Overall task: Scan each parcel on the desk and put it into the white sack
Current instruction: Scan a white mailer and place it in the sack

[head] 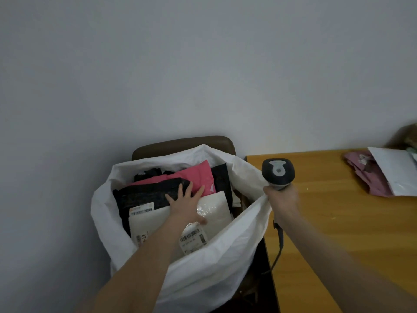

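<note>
The left hand [187, 203], fingers [188, 189] spread, should press the white parcel [216, 207] flat while the right hand [282, 197], gripping the scanner [278, 171], holds the sack [203, 272] wide.

Too small to read: the print on the labels [193, 238] of the white parcel [214, 211], itself partly covered by the left hand [185, 203]. Mostly buried under it, the black parcel [146, 193] and the pink parcel [194, 175]. Handle of the scanner [278, 171] lost inside the grip of the right hand [282, 199] — cable [278, 249] fading into shadow between white sack [203, 279] and desk [327, 222]. Cut by the right edge: a white mailer [392, 172], overlapping a dusty-pink mailer [365, 177]. Behind them, a brown blur [406, 136] — impossible to identify.
</note>
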### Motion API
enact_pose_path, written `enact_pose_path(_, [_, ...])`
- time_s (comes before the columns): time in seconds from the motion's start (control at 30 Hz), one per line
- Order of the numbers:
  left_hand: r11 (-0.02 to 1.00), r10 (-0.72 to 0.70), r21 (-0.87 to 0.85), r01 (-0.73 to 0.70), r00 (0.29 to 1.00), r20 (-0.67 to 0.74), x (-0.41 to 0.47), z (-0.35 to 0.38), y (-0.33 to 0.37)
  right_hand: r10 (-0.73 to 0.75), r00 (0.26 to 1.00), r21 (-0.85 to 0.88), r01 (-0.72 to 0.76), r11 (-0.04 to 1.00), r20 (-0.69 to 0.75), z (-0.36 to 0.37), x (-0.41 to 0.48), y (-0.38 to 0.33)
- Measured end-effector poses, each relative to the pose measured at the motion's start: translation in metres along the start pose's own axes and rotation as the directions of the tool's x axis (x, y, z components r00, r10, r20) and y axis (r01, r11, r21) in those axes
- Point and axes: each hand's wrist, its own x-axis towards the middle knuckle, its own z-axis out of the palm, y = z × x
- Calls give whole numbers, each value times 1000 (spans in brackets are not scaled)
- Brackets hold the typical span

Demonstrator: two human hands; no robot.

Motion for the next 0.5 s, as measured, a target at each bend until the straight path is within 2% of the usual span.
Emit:
enact_pose_path(0.1, [999, -9, 31, 9, 1000, 17, -7, -3, 1, -36, 999, -75, 39, 996, 39, -12, 1, -9])
enact_pose_path(0.27, [998, -47, -56, 33, 964, -263, -11, -39, -2, -143, 983, -190, 164, 968, 117, -25, 17, -47])
enact_pose_path(0.37, [994, -76, -101, 40, 921, -382, 2, -65, -11, -165, 965, -352, 230, 907, 204, -9, 32, -71])
enact_pose_path(0.5, [983, -148, -155, 95, 915, -375, 49, -92, -35, -128, 955, -576, 264, 773, 266, 31, 58, -86])
